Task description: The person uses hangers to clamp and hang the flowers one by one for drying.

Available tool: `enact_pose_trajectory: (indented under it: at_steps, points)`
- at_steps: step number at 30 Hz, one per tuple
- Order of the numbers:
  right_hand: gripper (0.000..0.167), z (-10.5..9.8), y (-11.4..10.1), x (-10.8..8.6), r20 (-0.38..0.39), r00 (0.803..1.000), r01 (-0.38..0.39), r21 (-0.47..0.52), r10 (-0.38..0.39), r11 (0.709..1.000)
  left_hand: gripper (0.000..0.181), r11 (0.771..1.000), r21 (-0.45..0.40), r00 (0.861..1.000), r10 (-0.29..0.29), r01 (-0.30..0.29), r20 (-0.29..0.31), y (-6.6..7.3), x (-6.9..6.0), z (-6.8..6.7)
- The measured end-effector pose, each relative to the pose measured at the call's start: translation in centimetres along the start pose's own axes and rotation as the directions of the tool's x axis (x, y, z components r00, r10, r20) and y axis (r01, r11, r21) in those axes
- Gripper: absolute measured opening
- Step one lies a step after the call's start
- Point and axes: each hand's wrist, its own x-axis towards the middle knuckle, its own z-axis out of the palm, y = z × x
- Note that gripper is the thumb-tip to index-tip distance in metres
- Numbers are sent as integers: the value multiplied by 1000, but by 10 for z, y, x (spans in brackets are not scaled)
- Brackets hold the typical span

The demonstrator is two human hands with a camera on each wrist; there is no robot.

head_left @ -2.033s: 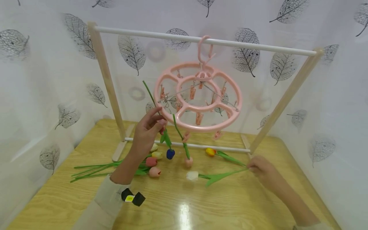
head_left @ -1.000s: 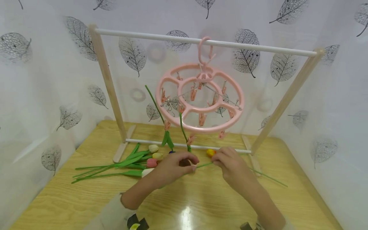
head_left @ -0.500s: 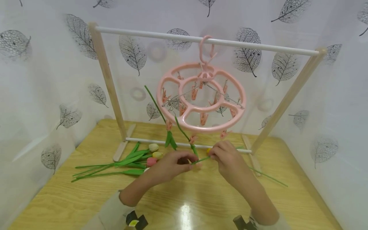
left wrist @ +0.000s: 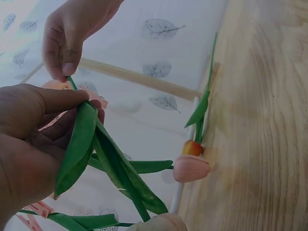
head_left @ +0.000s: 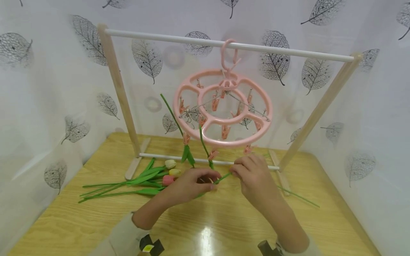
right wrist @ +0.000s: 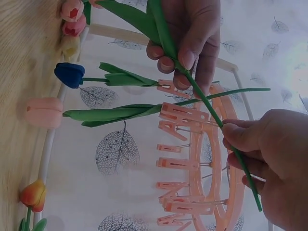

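Below the hanger my left hand (head_left: 193, 185) pinches a white tulip (left wrist: 161, 224) by its stem at the leaves; its flower hangs down in the left wrist view. My right hand (right wrist: 272, 163) pinches the green stem (right wrist: 202, 96) of the same tulip nearer its bare end. Above both hands hangs a pink round clip hanger (head_left: 224, 143). One of its clips grips a blue tulip (right wrist: 70, 75) by the stem, head down. Another clip (right wrist: 180, 114) holds a peach-pink tulip (right wrist: 44, 113) the same way.
Several tulips (head_left: 141, 181) lie bunched on the wooden table (head_left: 64, 227) at the left. An orange-yellow tulip (right wrist: 32, 195) lies at the right, near the lower rod. A wooden stand with a white top rod (head_left: 160, 38) carries the hanger. Other pink clips (head_left: 225, 132) hang from it.
My left hand has come down from the blue tulip's clip and now holds the white tulip. My right hand has brought that tulip leftward from the table's right side. Lately both hands shift only slightly.
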Motion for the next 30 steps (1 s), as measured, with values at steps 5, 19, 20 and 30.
enact_pose_trajectory:
  at_steps: [5,19,20,30]
  points:
    - [29,-2,-2,7,-214,975,68,29,-61,997,29,1000,-18,999,2,-3,-37,-2,0,0]
    - [38,4,-16,-2,107,761,-491,741,640,459,33,918,-386,985,23,-89,-173,3,1,13]
    - [40,5,-17,-1,156,740,-516,757,655,402,33,911,-403,985,22,-92,-174,4,1,15]
    - [33,6,-19,0,255,675,-562,786,692,258,31,910,-405,993,47,-88,-110,1,0,29]
